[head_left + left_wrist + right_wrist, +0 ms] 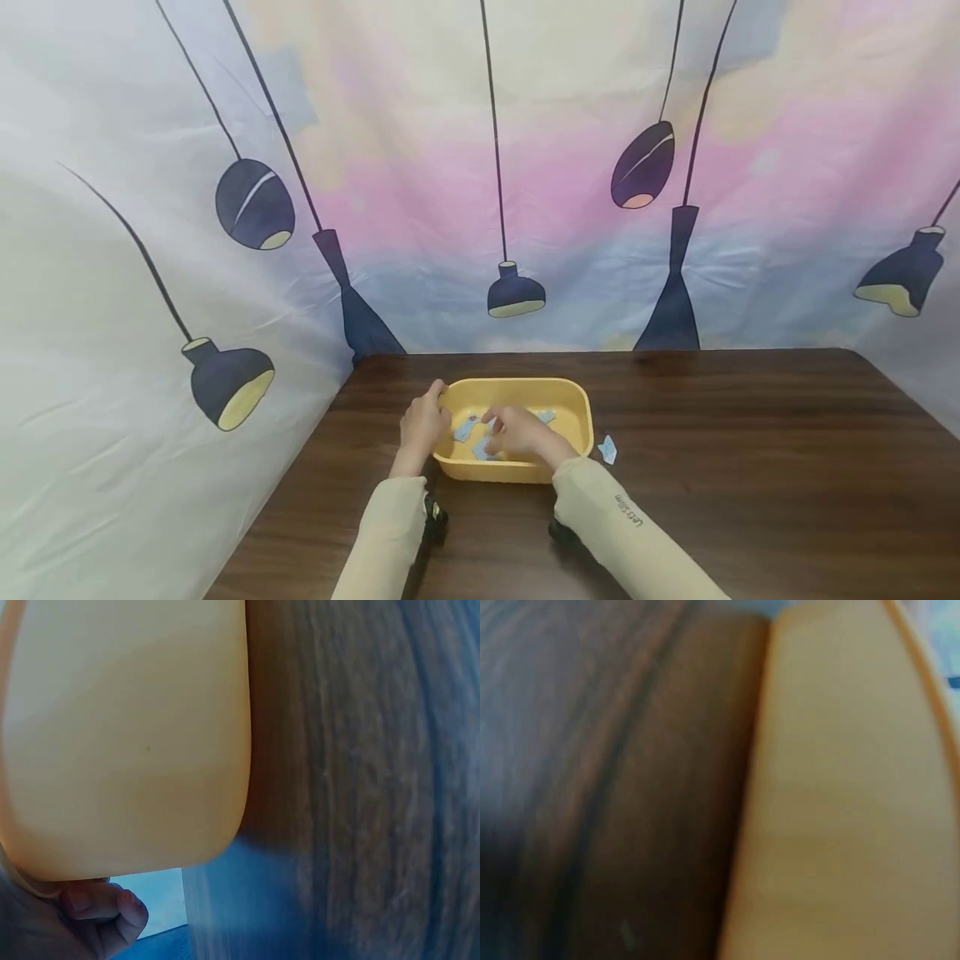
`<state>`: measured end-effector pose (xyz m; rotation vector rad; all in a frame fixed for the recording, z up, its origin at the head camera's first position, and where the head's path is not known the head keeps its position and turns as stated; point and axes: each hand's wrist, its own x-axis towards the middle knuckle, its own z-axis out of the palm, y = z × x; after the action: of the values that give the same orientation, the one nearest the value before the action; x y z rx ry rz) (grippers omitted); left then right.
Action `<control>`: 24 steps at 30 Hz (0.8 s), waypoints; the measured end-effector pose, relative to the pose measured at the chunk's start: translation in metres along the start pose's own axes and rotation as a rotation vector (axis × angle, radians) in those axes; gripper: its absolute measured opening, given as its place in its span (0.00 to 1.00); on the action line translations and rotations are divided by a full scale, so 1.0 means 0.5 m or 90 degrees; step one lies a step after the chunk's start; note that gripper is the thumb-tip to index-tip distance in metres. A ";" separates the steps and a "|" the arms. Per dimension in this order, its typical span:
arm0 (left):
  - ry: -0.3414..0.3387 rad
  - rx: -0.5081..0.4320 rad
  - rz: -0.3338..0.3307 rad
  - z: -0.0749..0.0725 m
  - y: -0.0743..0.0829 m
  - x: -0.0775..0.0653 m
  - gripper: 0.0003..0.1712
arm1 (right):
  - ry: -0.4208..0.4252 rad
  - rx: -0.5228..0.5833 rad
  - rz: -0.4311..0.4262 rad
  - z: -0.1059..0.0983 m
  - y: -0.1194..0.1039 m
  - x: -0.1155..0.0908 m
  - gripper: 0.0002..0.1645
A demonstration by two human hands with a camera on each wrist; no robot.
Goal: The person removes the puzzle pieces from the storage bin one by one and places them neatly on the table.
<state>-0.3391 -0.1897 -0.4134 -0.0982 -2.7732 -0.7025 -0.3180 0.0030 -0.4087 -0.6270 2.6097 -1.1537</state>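
A yellow plastic tub [517, 472] stands on the table with several pale blue paper scraps [465, 429] inside. At its left end my left hand [425, 422] grips the rim; in the left wrist view its curled fingers [124, 907] show beside the tub wall [135, 750]. My right hand [520, 432] reaches over the front rim into the tub, thumb and forefinger spread apart above the scraps. It partly covers some of them. The right wrist view is blurred and shows only the tub's outer wall [840, 787] and wood, with the hand out of sight.
One torn scrap [608, 450] lies on the dark wooden table [750, 467], just right of the tub. Behind the table hangs a cloth backdrop [435, 192] printed with lamps. Both forearms, in cream sleeves [386, 533], come in from the front edge.
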 end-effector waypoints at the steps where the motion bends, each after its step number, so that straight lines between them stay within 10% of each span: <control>1: 0.001 -0.004 0.001 0.003 0.002 -0.001 0.21 | -0.016 -0.010 0.013 0.007 0.001 0.003 0.26; 18: 0.023 -0.043 -0.011 0.005 0.006 0.001 0.19 | -0.008 -0.040 0.010 0.031 0.018 0.013 0.21; 24: 0.023 -0.043 -0.022 0.006 -0.001 -0.002 0.20 | 0.053 0.061 -0.012 0.030 0.018 0.013 0.28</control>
<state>-0.3389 -0.1886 -0.4162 -0.0515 -2.7238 -0.7981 -0.3210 -0.0043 -0.4255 -0.5987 2.6021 -1.3294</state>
